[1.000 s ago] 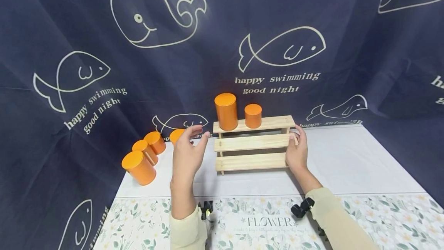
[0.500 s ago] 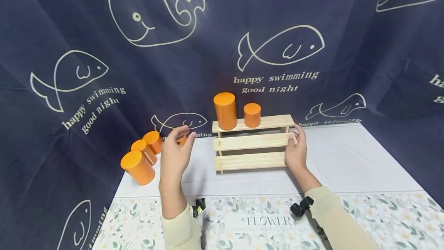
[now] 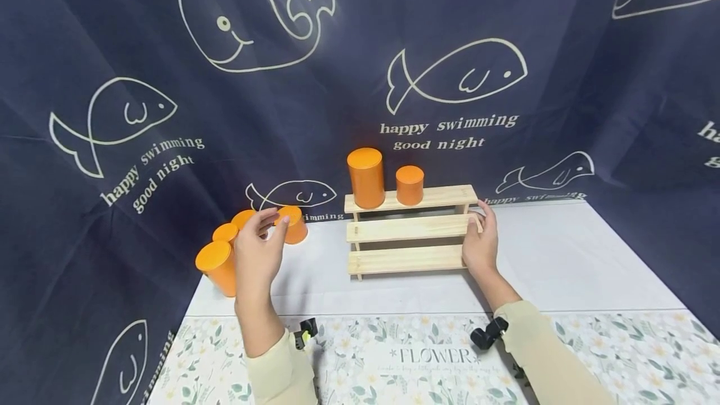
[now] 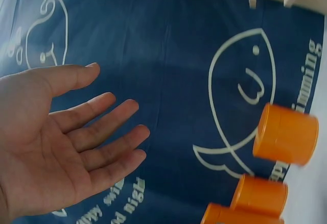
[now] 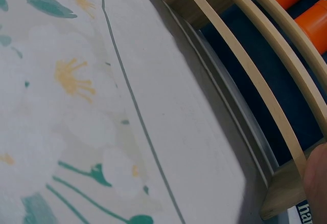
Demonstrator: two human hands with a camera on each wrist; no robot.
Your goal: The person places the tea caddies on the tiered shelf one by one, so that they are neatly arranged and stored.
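Moved left grip (image 3: 259, 259), loosely spread, away from wooden rack (image 3: 413, 228), nearer orange canisters (image 3: 216, 265) | pinching rack's end in right grip (image 3: 480, 247) | apparently better placed for reaching canisters

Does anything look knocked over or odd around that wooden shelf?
Nothing stands out. The three-tier pale wooden shelf, held by the right hand, stands upright, bearing a tall orange cylinder and a shorter orange cylinder, both upright. No spill or damage shows.

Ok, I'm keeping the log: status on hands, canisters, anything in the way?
Left hand empty, near four orange canisters on the left. Right hand holding wooden rack at its right end. Two more canisters on rack's top tier. No obstruction seen.
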